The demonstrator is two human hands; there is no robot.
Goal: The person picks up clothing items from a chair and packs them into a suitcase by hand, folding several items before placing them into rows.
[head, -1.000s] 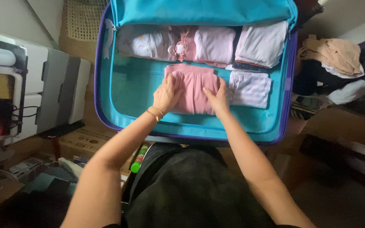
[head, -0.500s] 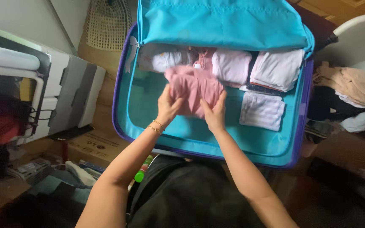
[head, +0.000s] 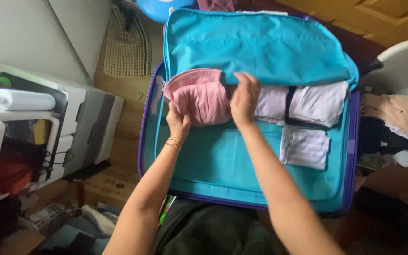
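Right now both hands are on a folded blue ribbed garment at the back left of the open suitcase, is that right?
Not quite: the garment is pink, not blue. The head view shows the left hand and right hand on it at the back left of the open suitcase.

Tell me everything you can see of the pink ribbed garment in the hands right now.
The pink ribbed garment is a folded piece of soft, finely ribbed knit fabric in dusty pink, with a banded edge along its top. It sits at the back left of the open teal-lined suitcase, over the row of folded clothes. The left hand grips its lower left edge; the right hand rests at its right side. Whether it is fully set down cannot be told.
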